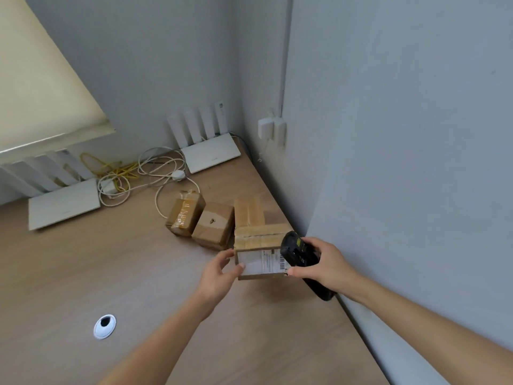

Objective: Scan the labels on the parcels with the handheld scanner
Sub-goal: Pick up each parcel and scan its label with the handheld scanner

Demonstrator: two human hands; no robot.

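A taped cardboard parcel [255,237] stands on the wooden desk [138,273] near the right wall, its white barcode label [263,262] facing me. My left hand [219,273] holds the parcel's near left corner, thumb on the label. My right hand [319,262] grips a black handheld scanner [298,251], whose head sits just over the label's right end. Two smaller cardboard parcels [185,215] [213,225] sit side by side behind and left of it.
Two white routers [211,154] [62,207] with upright antennas stand at the desk's back, amid tangled white and yellow cables [133,173]. A cable grommet [104,326] is in the desk at near left. Walls close in at the right and back, with plugs [273,130] in the corner.
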